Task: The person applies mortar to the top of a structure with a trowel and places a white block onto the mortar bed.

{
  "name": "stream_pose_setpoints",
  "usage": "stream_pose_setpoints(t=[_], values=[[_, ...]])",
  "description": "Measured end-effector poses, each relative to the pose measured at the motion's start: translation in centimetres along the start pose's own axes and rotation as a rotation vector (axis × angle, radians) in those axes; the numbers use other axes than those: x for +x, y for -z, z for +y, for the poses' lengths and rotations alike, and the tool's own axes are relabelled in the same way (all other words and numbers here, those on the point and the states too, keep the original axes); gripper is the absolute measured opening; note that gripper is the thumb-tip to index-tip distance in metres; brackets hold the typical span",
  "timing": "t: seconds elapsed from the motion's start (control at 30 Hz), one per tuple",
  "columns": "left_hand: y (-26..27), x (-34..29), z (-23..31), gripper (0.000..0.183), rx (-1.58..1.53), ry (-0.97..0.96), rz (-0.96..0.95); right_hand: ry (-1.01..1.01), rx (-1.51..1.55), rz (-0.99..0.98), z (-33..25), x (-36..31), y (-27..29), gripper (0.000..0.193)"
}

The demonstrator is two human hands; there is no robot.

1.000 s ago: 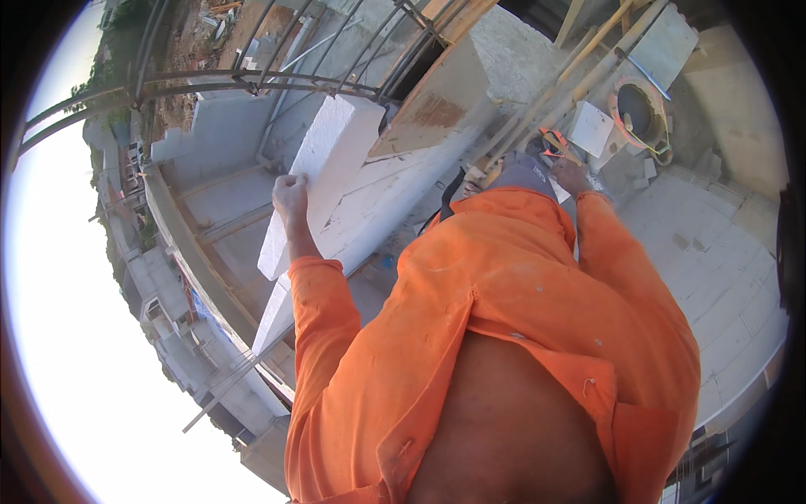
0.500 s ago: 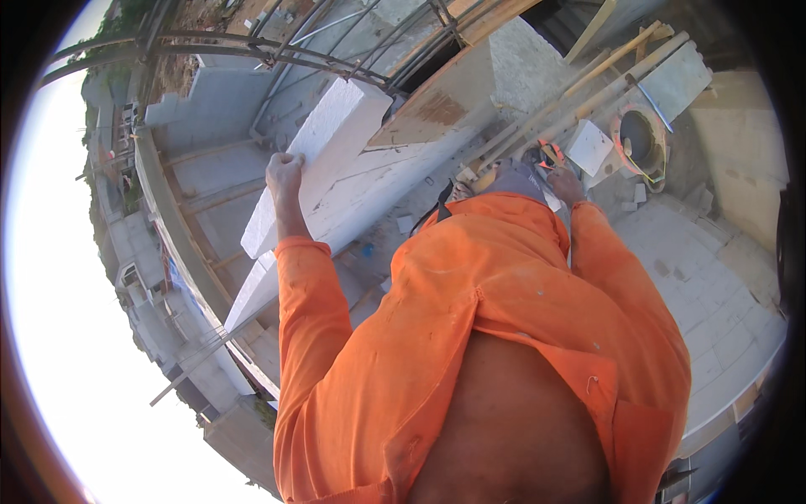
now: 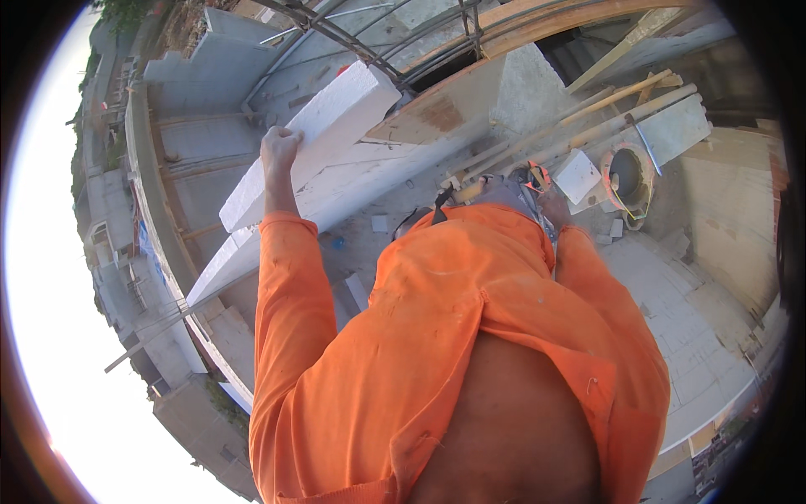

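Note:
A long white block [image 3: 315, 139] lies along the top of a pale wall [image 3: 336, 181], left of my body. My left hand [image 3: 280, 149] grips its upper edge, with the fingers curled over the top. The far end of the block reaches the metal bars. Low in front of my right hip, my right hand [image 3: 552, 207] is closed around an orange-and-black tool [image 3: 537, 177]; its kind is not clear, and part of the grip is hidden by my hand.
A round bucket [image 3: 617, 191] stands right of my right hand beside a small white block [image 3: 578, 175]. Long poles [image 3: 579, 126] lie beyond them. Metal bars [image 3: 357, 46] cross the far left. Past the wall are a drop and lower structures [image 3: 210, 143].
The view has tilted, so the poles and bucket appear lower. My left hand still grips the white block's edge, and my right hand stays by the orange-and-black tool.

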State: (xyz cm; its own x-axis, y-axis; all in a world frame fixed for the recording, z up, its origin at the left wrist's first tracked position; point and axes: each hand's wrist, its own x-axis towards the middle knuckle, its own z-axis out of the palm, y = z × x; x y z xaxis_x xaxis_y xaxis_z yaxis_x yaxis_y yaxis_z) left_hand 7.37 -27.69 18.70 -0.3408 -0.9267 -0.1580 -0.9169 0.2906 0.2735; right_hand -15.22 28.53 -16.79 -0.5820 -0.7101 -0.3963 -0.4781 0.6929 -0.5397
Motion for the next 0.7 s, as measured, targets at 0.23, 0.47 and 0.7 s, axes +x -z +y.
stream_pose_setpoints(t=[0.23,0.47,0.7], values=[[-0.2,-0.6,-1.0,0.033,-0.016,0.044,0.012,-0.335,0.454,-0.073,-2.9,0.3,2.3,0.02],[-0.5,-0.2,-0.6,0.032,-0.052,0.012,0.014,-0.278,0.349,-0.036,-2.1,0.7,3.0,0.021],[-0.3,-0.8,-0.3,0.031,-0.042,0.046,0.024,-0.267,0.301,-0.081,-4.0,1.1,5.1,0.026]])
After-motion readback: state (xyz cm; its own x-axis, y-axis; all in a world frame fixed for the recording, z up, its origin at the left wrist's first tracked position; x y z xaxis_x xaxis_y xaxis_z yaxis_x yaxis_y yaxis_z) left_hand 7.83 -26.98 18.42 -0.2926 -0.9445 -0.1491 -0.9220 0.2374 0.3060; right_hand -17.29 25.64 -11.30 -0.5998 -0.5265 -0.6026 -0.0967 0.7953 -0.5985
